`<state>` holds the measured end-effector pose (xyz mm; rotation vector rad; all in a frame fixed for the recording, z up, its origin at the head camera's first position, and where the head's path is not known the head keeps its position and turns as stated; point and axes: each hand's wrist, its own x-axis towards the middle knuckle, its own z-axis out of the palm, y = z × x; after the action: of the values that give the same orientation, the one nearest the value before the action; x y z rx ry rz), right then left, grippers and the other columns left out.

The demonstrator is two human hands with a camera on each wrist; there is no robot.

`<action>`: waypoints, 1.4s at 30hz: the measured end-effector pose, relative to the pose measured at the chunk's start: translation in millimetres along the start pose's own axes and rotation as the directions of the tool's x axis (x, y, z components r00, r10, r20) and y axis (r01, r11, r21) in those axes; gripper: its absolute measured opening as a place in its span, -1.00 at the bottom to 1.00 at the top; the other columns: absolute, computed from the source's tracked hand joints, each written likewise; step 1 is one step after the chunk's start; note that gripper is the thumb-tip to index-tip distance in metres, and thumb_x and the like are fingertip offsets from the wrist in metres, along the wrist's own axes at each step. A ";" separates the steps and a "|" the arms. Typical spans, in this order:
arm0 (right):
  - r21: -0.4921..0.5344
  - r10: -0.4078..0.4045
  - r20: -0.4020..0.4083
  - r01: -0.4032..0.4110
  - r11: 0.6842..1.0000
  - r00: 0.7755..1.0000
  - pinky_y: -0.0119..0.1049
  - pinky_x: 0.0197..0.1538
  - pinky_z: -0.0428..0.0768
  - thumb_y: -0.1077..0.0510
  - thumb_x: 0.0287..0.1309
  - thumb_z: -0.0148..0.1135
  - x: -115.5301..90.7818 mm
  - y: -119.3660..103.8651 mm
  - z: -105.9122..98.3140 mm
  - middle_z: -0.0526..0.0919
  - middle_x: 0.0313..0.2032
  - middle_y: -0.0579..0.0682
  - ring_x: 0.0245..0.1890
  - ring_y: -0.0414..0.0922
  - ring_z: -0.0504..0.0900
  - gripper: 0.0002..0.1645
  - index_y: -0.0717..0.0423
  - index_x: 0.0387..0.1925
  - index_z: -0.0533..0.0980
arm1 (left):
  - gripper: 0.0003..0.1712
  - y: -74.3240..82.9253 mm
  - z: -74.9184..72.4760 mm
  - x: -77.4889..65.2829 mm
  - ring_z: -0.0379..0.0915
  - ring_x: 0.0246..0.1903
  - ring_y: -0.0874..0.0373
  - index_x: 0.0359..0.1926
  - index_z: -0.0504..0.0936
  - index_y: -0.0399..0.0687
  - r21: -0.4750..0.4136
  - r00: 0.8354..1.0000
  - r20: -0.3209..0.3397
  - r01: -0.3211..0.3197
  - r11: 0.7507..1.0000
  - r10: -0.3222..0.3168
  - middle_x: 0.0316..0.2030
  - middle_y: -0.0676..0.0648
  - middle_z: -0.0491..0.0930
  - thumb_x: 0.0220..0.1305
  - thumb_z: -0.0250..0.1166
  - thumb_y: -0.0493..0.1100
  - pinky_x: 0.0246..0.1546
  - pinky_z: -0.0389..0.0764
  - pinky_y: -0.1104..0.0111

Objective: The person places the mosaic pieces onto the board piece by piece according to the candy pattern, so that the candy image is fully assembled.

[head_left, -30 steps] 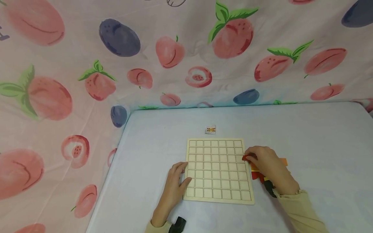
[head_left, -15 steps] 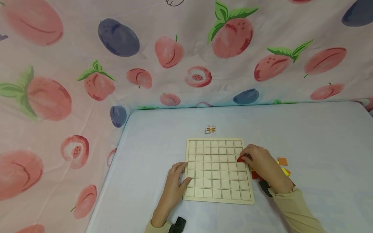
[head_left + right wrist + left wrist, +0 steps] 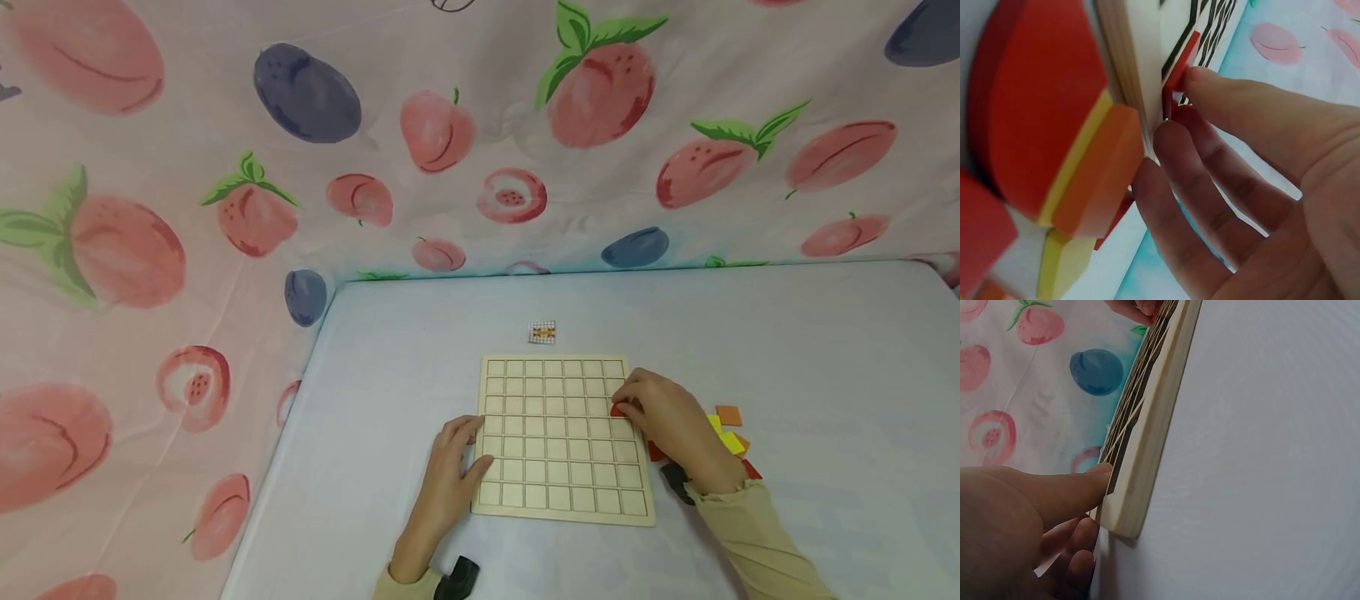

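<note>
Nearest are two tan sleeves, the left (image 3: 408,585) and the right (image 3: 765,542), each beside a black wrist camera, the left one (image 3: 459,577) and the right one (image 3: 677,483). The left hand (image 3: 447,479) rests at the left edge of the wooden grid board (image 3: 557,451), thumb on the rim, fingers spread apart from it. Just beyond the board's right edge, partly under the right arm, lie a yellow tile (image 3: 731,442), an orange square (image 3: 728,415) and a red piece (image 3: 751,470). The right hand (image 3: 671,417) pinches a small red tile (image 3: 617,410) between thumb and fingertips at the right-hand column, third row from the board's far edge; whether it lies flat cannot be told. Past that edge sits a printed pattern card (image 3: 542,332); fruit-print cloth (image 3: 502,92) rises along the table's (image 3: 375,375) far edge.
</note>
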<state>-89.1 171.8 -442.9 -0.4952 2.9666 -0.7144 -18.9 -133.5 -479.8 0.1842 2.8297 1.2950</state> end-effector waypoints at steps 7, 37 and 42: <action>-0.005 0.028 0.007 -0.028 1.000 1.000 -0.13 -0.20 0.61 0.32 0.01 0.48 2.5 -0.2 0.1 0.62 -0.36 -0.03 -0.38 -0.12 0.51 -0.88 0.16 -0.34 0.71 | -0.39 0.9 0.3 1.8 0.36 0.06 0.15 0.33 0.44 -0.12 0.005 1.000 -0.001 -0.002 1.000 0.002 0.27 -0.04 0.39 0.27 0.37 -0.26 0.00 0.48 0.31; -0.038 0.071 0.014 -0.070 0.997 0.997 -0.03 -0.18 0.64 0.25 0.02 0.50 -18.1 22.5 -20.9 0.65 -0.25 0.08 -0.29 -0.02 0.55 -0.71 0.24 -0.18 0.66 | -0.38 0.3 0.2 1.8 0.37 0.07 0.14 0.33 0.44 -0.12 0.007 1.000 0.010 0.012 1.000 -0.012 0.28 -0.06 0.38 0.27 0.36 -0.26 0.00 0.48 0.32; -0.039 0.055 -0.003 -0.055 0.998 0.998 -0.04 -0.17 0.64 0.25 0.03 0.49 -18.3 27.6 -21.4 0.63 -0.27 0.10 -0.30 -0.02 0.57 -0.70 0.29 -0.18 0.65 | -0.39 0.3 -0.6 0.8 0.36 0.06 0.13 0.33 0.44 -0.14 0.003 1.000 0.009 0.013 1.000 -0.013 0.27 -0.06 0.39 0.27 0.36 -0.27 -0.01 0.47 0.31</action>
<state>-82.6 210.2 -436.8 -0.4138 2.9883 -0.6537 -19.6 -133.7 -479.1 0.1704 2.8209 1.2845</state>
